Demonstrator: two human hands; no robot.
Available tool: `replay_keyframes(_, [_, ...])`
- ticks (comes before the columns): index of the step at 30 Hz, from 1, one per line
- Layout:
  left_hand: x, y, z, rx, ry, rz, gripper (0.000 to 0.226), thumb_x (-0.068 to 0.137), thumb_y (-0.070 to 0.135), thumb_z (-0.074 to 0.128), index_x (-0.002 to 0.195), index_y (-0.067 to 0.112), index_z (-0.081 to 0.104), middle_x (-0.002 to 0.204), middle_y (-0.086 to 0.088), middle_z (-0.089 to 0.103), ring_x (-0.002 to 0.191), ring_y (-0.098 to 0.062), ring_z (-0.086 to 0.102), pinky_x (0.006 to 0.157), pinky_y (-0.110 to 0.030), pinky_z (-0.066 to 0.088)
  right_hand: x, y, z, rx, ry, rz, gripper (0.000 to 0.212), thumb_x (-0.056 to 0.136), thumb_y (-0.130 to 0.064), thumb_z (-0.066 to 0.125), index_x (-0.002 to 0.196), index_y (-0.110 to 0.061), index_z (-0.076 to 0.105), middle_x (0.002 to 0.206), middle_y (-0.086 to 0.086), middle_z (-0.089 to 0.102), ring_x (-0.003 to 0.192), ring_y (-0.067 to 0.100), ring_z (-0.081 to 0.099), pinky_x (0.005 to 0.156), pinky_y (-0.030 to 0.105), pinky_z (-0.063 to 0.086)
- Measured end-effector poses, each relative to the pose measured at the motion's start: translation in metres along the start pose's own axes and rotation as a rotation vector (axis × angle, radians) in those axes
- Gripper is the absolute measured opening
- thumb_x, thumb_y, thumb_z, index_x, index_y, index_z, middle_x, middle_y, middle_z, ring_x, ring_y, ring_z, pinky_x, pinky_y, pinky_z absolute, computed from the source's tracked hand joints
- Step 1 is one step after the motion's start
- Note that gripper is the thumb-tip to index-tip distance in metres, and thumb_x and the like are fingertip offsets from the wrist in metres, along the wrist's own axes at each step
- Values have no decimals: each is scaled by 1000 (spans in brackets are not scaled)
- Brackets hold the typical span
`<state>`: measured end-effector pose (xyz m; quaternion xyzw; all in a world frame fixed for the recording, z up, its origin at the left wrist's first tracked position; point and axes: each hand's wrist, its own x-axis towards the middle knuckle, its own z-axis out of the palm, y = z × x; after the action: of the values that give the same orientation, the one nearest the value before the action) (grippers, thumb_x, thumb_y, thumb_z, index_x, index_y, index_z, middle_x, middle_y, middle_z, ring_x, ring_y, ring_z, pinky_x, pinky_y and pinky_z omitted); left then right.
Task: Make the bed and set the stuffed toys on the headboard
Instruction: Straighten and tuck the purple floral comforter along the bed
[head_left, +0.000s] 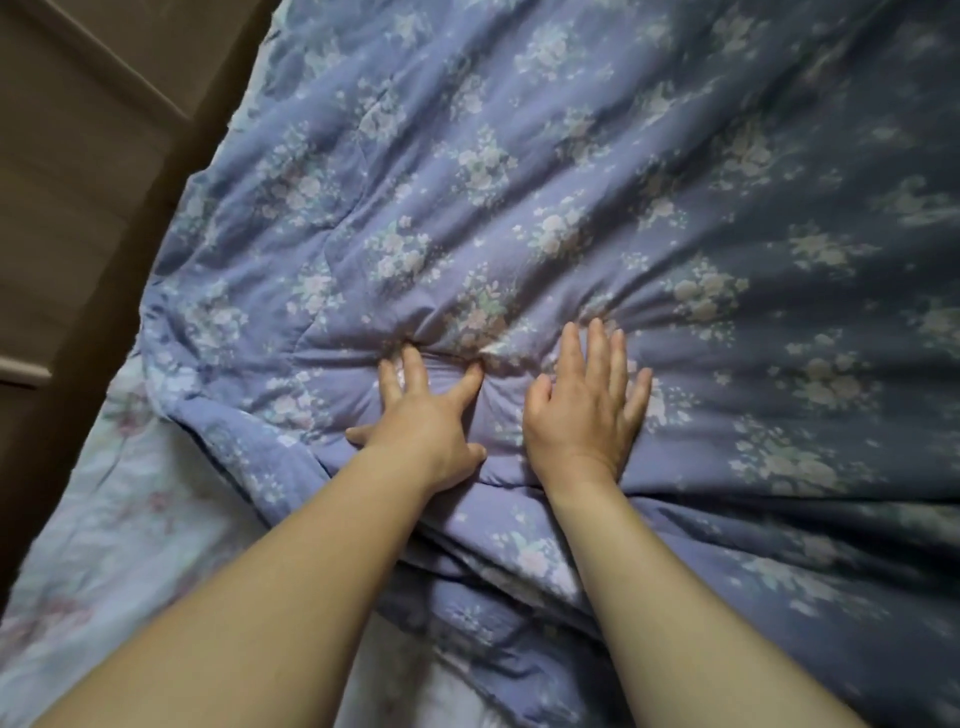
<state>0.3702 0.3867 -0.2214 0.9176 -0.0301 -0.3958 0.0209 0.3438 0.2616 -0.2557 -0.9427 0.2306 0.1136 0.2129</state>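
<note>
One blue floral quilt (545, 208) covers most of the bed, its near edge bunched into thick folds above a strip of pale floral sheet (104, 519) exposed at lower left. Both hands rest on the quilt close to that bunched edge, side by side but not touching. The left hand (421, 415) is spread wide, fingertips dug into the padding so that creases radiate from them. The right hand (587, 405) lies flat, fingers extended and close together, palm down. Neither hand grips fabric.

The step in hand appears to be smoothing the quilt. To do it well, press with flat palms and sweep outward from the centre toward the edges; digging fingertips in gathers the cloth. The folded near edge probably needs drawing out afterward.

Count: one quilt, one sheet, two hands. No stuffed toys and no headboard are in view. A brown panelled surface (93, 156) stands just beside the bed at upper left.
</note>
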Motion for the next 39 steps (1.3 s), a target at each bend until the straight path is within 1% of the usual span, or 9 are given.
replay_keyframes(5, [1,-13,-1,-57,-5,89,82,86,38,60,145,51,5,153,-12,-29,141,-38,-23,112,-61,17,-26,-6,0,0,-23,-24,60,94,-28,40,150,-27,20,160,-4,6,147,13,-2,117,39,-9])
replay_keyframes(10, [-22,-34,14,-258,163,284,51,82,41,62,131,43,48,158,-10,0,147,-26,-1,114,-55,19,-47,1,-15,90,-175,-109,47,91,-30,50,138,-28,45,155,0,24,144,18,19,117,36,13])
replay_keyframes(17, [-88,-42,41,16,317,711,64,72,69,46,118,27,59,117,-1,53,115,-26,49,100,-43,34,-94,8,-58,528,-548,-123,12,88,-27,64,98,-23,68,97,-5,68,92,6,59,82,14,45])
replay_keyframes(21, [-89,-52,51,325,241,622,55,91,31,50,141,33,27,134,-1,40,128,-23,37,107,-42,28,-113,22,-78,-16,-624,-82,54,72,-44,76,121,-31,58,122,-6,60,111,12,56,95,27,44])
replay_keyframes(27, [-86,-45,48,214,268,521,35,95,14,41,127,24,50,126,-7,52,119,-28,50,91,-41,41,-129,46,-79,-647,-427,-144,51,82,-33,62,129,-28,42,136,3,43,129,27,38,104,45,32])
replay_keyframes(31, [-84,-42,50,193,312,467,31,87,9,48,116,21,51,121,-5,55,115,-28,51,86,-41,42,-118,65,-78,-714,-378,-135,44,91,-27,49,134,-29,37,139,5,40,134,29,32,109,48,23])
replay_keyframes(34, [-83,-38,44,149,333,435,27,85,8,49,108,22,52,116,-7,58,111,-29,53,80,-37,37,-114,67,-79,-663,-366,-185,10,95,-24,41,104,-21,43,117,10,58,99,31,54,80,37,43])
replay_keyframes(36, [-85,-36,36,147,354,402,17,88,12,44,100,23,52,115,-7,61,109,-29,54,84,-37,34,-117,61,-80,-631,-358,-245,15,97,-31,38,103,-18,44,114,12,60,95,33,56,68,33,37])
replay_keyframes(39, [-91,-46,26,252,378,380,13,89,14,39,85,26,42,111,-9,65,104,-27,58,90,-36,30,-123,50,-79,-548,-391,-323,26,97,-33,36,110,-15,50,121,15,59,107,34,56,74,34,38])
